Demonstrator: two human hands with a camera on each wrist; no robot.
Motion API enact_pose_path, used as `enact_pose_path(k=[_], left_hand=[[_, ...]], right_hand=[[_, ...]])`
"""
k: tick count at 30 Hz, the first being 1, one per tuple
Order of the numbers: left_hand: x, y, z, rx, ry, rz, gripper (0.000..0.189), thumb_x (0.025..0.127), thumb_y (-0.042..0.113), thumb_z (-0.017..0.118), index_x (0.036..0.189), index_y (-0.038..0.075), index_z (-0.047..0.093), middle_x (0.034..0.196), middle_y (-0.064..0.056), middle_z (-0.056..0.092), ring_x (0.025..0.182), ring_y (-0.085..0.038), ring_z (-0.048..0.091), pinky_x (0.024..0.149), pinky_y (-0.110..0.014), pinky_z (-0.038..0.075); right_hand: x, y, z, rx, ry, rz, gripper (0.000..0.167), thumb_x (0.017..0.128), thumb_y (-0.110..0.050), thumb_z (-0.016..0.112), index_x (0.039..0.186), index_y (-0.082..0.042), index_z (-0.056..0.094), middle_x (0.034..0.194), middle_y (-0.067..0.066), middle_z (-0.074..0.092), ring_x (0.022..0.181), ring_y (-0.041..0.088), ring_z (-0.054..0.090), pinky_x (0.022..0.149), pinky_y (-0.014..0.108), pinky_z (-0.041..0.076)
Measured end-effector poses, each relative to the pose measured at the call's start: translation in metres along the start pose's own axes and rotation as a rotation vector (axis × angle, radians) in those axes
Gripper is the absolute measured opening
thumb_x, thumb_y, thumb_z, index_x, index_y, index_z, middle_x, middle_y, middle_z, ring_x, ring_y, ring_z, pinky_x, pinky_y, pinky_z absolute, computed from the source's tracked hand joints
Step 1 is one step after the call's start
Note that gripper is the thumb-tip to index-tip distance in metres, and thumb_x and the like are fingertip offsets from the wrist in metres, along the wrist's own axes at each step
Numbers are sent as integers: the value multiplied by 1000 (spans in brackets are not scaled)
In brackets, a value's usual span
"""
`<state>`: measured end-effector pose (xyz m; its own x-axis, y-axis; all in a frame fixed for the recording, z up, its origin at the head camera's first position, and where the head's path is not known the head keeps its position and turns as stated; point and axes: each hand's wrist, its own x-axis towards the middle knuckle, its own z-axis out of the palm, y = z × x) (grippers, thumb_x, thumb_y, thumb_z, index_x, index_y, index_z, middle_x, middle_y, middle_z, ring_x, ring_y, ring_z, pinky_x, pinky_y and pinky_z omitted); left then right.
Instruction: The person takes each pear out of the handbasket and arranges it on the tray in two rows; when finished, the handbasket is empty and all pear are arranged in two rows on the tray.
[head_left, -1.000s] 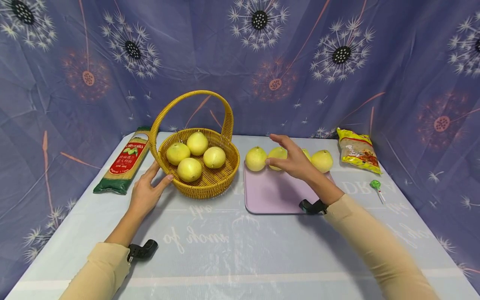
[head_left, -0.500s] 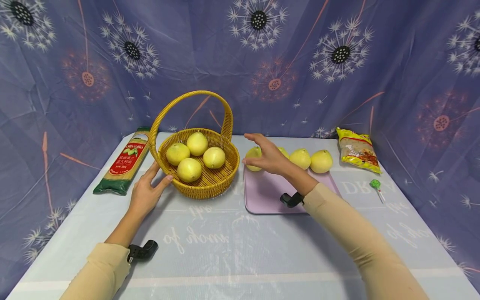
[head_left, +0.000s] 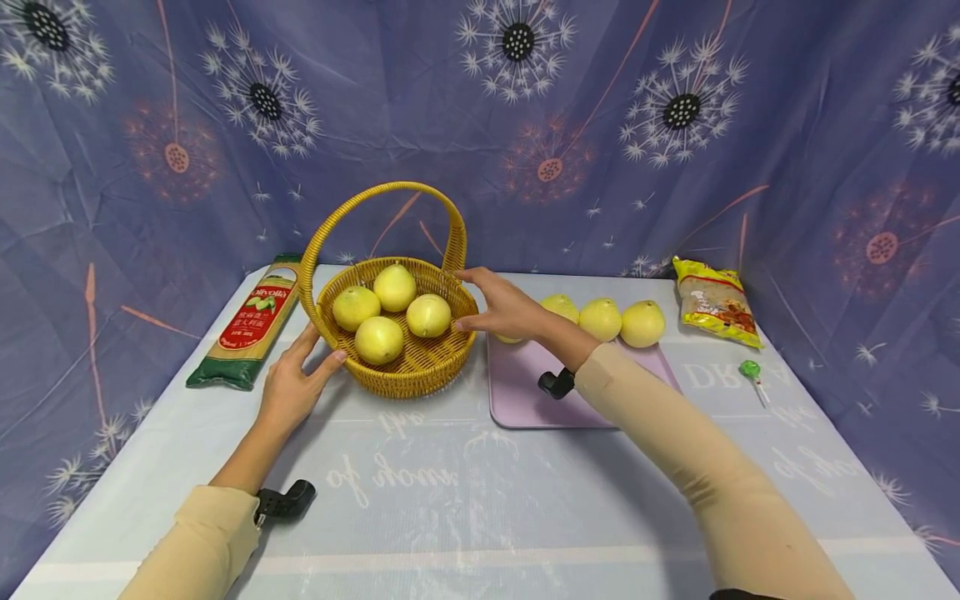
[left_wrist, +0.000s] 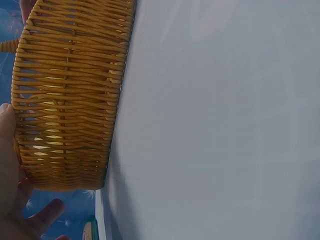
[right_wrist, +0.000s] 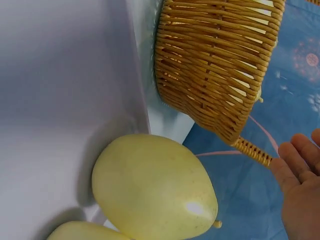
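A round yellow wicker basket (head_left: 408, 385) with a tall hoop handle holds several round yellow-green fruits (head_left: 378, 340). My left hand (head_left: 294, 385) rests at the basket's left side, its thumb at the rim and its fingers reaching along the outside. In the left wrist view those fingers (left_wrist: 46, 214) stretch past the woven wall. My right hand (head_left: 510, 310) hovers at the right rim, thumb and fingers spread with nothing between them. The right wrist view shows this hand (right_wrist: 302, 187) beside the handle's base, with a stemmed yellow fruit (right_wrist: 155, 187) below on the tray.
A pink tray (head_left: 528, 396) bears a row of several more fruits (head_left: 600, 319) along its back edge, one partly hidden by my right hand. A pasta packet (head_left: 251, 325) lies left, a yellow food bag (head_left: 716, 300) back right, and a green lollipop (head_left: 751, 369) near it.
My right hand has moved left from over the tray's fruits to the basket's right rim, still spread. The left hand and basket have stayed in place.
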<state>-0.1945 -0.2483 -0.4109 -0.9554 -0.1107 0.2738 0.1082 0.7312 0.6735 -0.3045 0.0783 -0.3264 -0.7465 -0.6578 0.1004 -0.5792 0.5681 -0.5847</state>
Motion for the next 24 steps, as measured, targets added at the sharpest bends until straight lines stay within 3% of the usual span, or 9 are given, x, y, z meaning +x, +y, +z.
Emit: enact_pose_path(k=[8,15,24], left_hand=[[-1,-2,2,3,9,0,71,90,50,57,150,30,25,156,-4,28,137,-46,30,104,-68,25],[-1,-1,1,-2,9,2,71,90,49,58,150,26,27,156,-4,28,137,-47,30,104,-68,25],[0,-2,1,0,15,6,71,90,49,58,149,29,26,156,-4,29,136,-47,31,104,-68,25]], right_hand=[[21,-2,8,-6,-54,-3,83,81,-34,73,148,-11,29,150,12,35,140,28,33,113,46,33],[34,-3,11,-67,-112,9,84,82,-40,71,149,-17,27,152,6,32,142,22,31,114,41,31],[49,-3,20,-109,-143,-31,86,80,-36,74,148,-10,29,151,9,33,141,22,31,116,37,28]])
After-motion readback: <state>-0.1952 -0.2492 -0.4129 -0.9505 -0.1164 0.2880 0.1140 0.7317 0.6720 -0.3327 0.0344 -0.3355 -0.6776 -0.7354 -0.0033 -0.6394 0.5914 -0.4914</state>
